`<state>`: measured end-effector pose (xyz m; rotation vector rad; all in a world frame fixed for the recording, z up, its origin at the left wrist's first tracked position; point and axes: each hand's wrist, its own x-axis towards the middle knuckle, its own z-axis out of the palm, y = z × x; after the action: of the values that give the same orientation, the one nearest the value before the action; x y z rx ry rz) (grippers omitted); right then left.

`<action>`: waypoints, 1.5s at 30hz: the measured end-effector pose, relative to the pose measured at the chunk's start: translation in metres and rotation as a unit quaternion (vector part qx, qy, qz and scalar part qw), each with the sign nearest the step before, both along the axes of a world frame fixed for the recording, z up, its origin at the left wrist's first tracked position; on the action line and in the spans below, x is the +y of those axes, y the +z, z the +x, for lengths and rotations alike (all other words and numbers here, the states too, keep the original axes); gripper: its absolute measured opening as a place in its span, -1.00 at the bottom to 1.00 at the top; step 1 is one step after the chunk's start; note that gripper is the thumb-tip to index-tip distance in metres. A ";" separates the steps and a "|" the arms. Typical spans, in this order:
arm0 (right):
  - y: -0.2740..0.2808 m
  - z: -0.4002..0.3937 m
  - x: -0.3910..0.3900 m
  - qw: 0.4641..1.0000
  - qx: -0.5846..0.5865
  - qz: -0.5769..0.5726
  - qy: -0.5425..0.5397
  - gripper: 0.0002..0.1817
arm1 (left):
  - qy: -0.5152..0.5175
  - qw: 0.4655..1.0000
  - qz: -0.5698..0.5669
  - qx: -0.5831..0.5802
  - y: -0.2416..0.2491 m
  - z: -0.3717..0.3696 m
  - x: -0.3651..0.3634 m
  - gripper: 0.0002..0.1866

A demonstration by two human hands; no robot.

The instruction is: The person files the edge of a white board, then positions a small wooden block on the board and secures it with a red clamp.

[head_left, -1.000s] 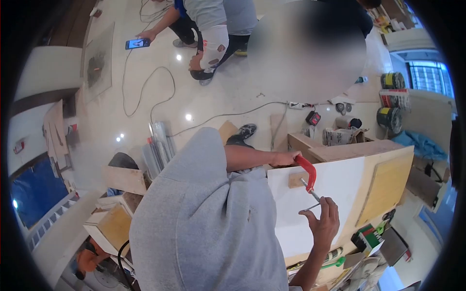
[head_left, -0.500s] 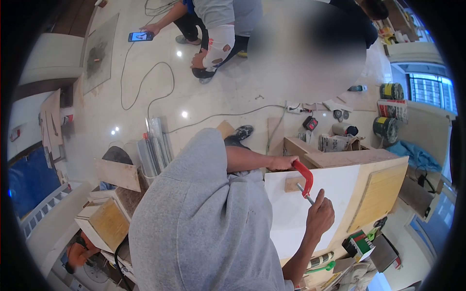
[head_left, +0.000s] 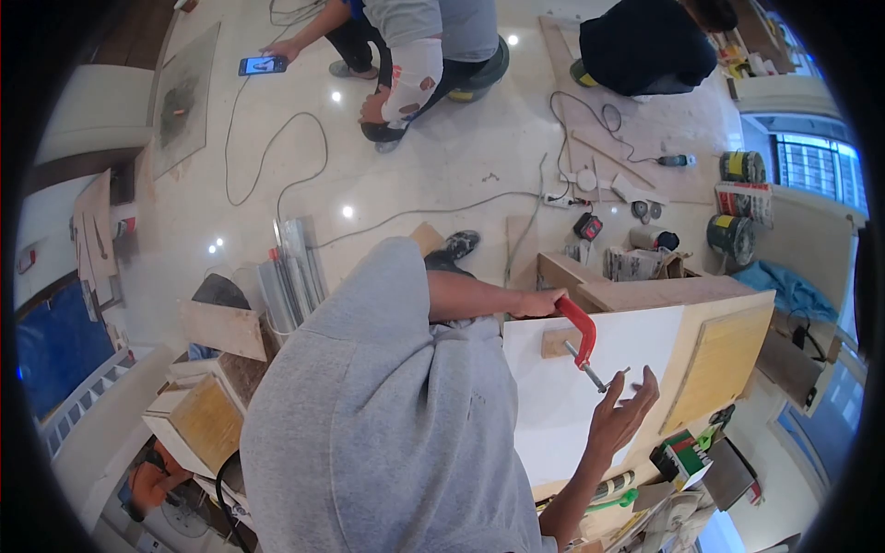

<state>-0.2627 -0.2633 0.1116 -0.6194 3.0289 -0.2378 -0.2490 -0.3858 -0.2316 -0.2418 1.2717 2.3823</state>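
A red C-clamp (head_left: 579, 334) pins a small wooden block (head_left: 556, 342) to the top edge of the white panel (head_left: 562, 405). The left hand (head_left: 539, 301) grips the frame's top; the right hand (head_left: 625, 415), fingers spread, flicks the screw's T-bar (head_left: 610, 379). Best to steady the frame and turn evenly so the block stays square.
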 end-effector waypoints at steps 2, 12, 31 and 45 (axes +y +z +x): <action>0.011 -0.003 0.017 0.977 0.036 0.058 0.202 -0.45 | -0.009 1.000 -0.001 -0.002 -0.002 0.001 0.001 -0.64; -0.001 -0.031 0.051 0.932 0.029 0.100 0.346 -0.49 | -0.081 0.990 -0.110 0.028 0.042 0.003 -0.036 -0.70; -0.015 -0.016 0.051 0.969 0.026 0.040 0.242 -0.50 | -0.069 0.878 -0.317 0.353 0.056 -0.013 -0.071 -0.79; -0.009 0.012 0.040 0.987 0.022 0.082 0.133 -0.51 | -0.130 0.900 -0.259 0.326 0.069 -0.030 -0.082 -0.57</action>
<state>-0.2509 -0.2235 0.1021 -1.0126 2.9205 0.0370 -0.2789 -0.4682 -0.1625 0.5982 2.0774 1.8993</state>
